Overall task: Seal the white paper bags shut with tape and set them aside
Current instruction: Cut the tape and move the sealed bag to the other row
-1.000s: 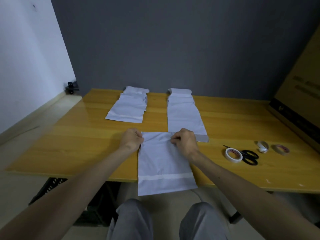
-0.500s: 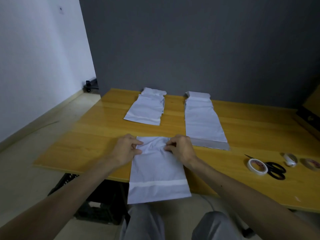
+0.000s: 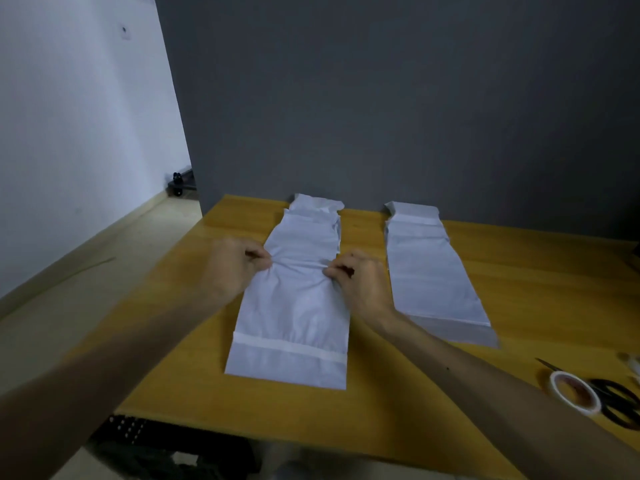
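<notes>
I have both hands on the flat white paper bag, which lies on the yellow wooden table with its long axis running from 6 to 12 o'clock. My left hand pinches the crumpled far end at its 9 o'clock corner; my right hand pinches the 3 o'clock corner.

The loose pile of white paper bags sits straight ahead at 12 o'clock, just past my grip, and the held bag's far edge appears to overlap it. I judge the coming move to be a straight push along that axis, with both hands equally near.

The neat stack of white paper bags lies at 2 o'clock, and the white roll of tape at 4.
</notes>
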